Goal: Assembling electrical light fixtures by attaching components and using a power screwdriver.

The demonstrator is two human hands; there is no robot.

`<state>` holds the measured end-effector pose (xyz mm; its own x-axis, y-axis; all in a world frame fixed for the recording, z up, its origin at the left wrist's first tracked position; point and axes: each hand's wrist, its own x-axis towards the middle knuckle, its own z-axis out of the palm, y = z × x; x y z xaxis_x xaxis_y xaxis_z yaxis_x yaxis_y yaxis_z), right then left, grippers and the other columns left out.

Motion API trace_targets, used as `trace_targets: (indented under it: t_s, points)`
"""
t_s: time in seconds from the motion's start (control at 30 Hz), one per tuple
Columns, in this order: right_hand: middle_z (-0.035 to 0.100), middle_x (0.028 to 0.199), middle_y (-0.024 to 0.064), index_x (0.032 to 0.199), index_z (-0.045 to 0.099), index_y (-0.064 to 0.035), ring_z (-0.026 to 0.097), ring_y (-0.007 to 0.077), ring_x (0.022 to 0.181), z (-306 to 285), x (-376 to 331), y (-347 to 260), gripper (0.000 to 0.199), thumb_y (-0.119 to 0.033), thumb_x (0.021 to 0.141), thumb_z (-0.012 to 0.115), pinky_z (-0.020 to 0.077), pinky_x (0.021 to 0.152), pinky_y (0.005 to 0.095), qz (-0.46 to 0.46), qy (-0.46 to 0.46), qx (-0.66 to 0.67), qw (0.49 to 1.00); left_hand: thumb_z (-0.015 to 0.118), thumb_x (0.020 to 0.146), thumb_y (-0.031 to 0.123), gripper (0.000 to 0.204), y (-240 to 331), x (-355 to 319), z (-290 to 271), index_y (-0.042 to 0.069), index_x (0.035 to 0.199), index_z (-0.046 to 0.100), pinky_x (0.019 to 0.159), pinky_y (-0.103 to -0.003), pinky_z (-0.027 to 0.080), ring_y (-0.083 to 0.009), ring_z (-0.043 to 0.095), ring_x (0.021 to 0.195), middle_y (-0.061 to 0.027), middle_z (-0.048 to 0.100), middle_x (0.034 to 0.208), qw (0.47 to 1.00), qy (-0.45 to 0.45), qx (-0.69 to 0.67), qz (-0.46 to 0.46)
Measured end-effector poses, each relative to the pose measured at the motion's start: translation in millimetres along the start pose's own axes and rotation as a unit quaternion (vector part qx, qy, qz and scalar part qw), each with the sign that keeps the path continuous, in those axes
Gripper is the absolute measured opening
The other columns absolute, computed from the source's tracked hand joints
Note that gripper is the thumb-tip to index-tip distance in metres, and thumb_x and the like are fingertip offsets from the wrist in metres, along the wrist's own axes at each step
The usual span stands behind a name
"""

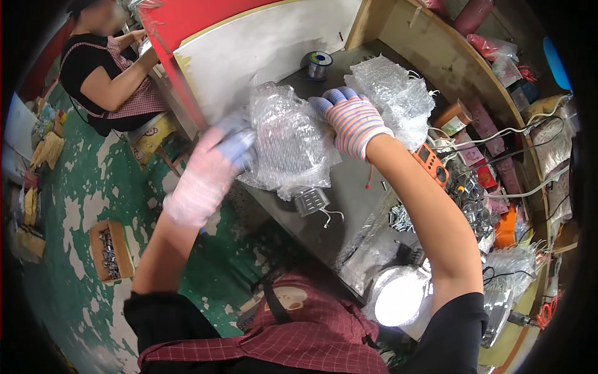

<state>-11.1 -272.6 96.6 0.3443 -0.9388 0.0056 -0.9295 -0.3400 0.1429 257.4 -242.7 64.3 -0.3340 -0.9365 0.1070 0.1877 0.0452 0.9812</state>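
A clear bubble-wrap bundle (289, 140) lies on the dark worktop between my hands, and what it wraps is too veiled to make out. My left hand (215, 156), in a striped glove, is at its left side and smeared by motion. At the bundle's upper right edge, my gloved right hand (354, 121) is closed, fingers together and bent over the wrap; its thumb is hidden. A small metal part with perforations (311, 201) and white wires pokes out below the wrap. Beyond my right hand sits a second bubble-wrapped bundle (398, 100).
A solder spool (319, 66) stands at the back. On the right are an orange multimeter (431, 163), loose screws (402, 218), tangled cables and a lit round lamp (398, 297). A box of metal parts (112, 252) is on the green floor. Another person (112, 75) sits at the upper left.
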Motion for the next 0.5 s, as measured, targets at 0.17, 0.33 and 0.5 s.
trace_targets:
  t_s: [0.17, 0.33, 0.5]
  points:
    - [0.055, 0.134, 0.0133, 0.142, 0.052, -0.0146, 0.049, 0.0343, 0.129, -11, -2, -18, 0.069, -0.01, 0.076, 0.073, 0.0433, 0.106, 0.0468, -0.015, -0.003, -0.032, 0.999, 0.069, 0.093, 0.029, 0.048, -14, -3, -34, 0.005, 0.132, 0.057, 0.107, -0.038, 0.041, -0.0277, 0.056, 0.121, -0.0164, 0.061, 0.126, 0.858, 0.097, 0.458, 0.21]
    - [0.055, 0.133, 0.0131, 0.142, 0.052, -0.0142, 0.049, 0.0339, 0.129, 2, -2, -15, 0.07, -0.01, 0.075, 0.073, 0.044, 0.104, 0.0467, -0.049, 0.051, -0.044, 0.997, 0.082, 0.08, 0.038, 0.073, -65, 3, -35, 0.002, 0.136, 0.053, 0.101, -0.041, 0.046, -0.0342, 0.058, 0.118, -0.0201, 0.059, 0.128, 0.929, 0.025, 0.35, 0.117]
    - [0.054, 0.136, 0.0129, 0.146, 0.048, -0.0136, 0.047, 0.0345, 0.131, 12, -9, -11, 0.074, -0.008, 0.076, 0.071, 0.0416, 0.108, 0.0475, -0.029, 0.046, -0.05, 0.997, 0.084, 0.077, 0.039, 0.075, -65, 15, -29, 0.001, 0.134, 0.055, 0.098, -0.041, 0.048, -0.0347, 0.06, 0.114, -0.0206, 0.06, 0.126, 0.93, 0.011, 0.358, 0.078]
